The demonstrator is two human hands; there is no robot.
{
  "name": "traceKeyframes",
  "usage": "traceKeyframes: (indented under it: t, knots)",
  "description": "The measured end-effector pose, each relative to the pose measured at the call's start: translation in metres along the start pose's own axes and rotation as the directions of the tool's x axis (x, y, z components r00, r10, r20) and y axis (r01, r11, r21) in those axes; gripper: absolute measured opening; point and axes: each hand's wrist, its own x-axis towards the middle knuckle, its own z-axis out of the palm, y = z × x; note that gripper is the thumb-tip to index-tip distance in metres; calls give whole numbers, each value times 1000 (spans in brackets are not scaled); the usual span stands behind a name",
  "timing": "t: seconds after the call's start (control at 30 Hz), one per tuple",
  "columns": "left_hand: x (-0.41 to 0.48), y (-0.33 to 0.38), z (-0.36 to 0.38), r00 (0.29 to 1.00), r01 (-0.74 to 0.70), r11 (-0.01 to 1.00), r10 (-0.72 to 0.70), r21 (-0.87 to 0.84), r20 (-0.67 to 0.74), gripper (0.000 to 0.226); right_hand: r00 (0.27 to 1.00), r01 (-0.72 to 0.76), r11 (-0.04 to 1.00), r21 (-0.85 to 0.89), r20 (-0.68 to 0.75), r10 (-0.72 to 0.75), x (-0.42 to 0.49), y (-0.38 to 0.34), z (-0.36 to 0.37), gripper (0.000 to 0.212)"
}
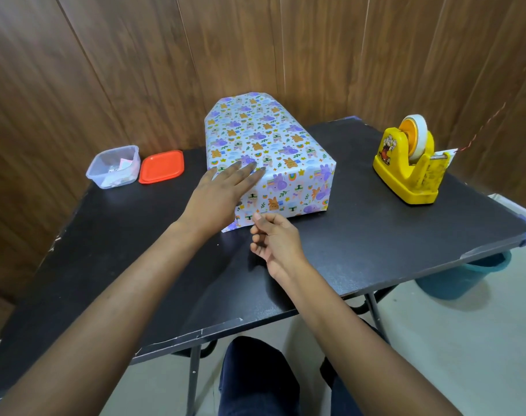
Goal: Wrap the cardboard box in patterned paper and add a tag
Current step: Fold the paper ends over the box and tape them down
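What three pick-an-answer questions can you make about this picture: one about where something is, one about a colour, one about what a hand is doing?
1. Where is the yellow plastic tape dispenser?
A. on the right side of the black table
B. on the floor
C. on a shelf

2. What colour is the flat square lid beside the clear plastic tub?
A. blue
B. orange-red
C. green

3. What is the left hand doing?
A. resting flat on the box wrapped in patterned paper
B. holding scissors
C. making a fist

Answers: 1A, it stands on the tabletop's right. 2B, it shows orange-red. 3A, straight fingers lie on the box's top.
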Motion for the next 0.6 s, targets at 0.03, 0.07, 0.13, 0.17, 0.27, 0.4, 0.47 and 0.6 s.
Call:
traceKeyframes:
  t: [0.03,0.07,0.13,0.17,0.27,0.4,0.47,0.6]
  knots:
    - [0,0,0,1000,-1,1000,1,5,4,85,1000,-17,999,30,8,17,3,0,4,21]
    - [0,0,-1,1000,3,1000,-3,8,15,85,999,-39,997,59,12,38,6,0,7,21]
    - [1,0,-3,999,14,1000,-15,6,34,85,997,-82,990,116,11,82,13,3,14,20]
    - [1,1,-4,999,20,1000,-20,-3,39,84,995,-96,985,141,6,96,15,4,17,20]
    - [0,3,-5,999,26,999,-25,-27,40,84,992,-115,974,195,-19,121,22,8,23,18]
    - [0,3,-7,998,26,999,-25,-31,49,82,987,-128,969,213,-66,145,27,11,28,18]
    - [0,4,-7,999,24,999,-23,-36,42,80,984,-136,967,214,-85,157,28,13,30,20]
    - [0,3,-6,999,27,999,-25,-41,42,83,981,-132,961,244,-106,162,30,14,31,24]
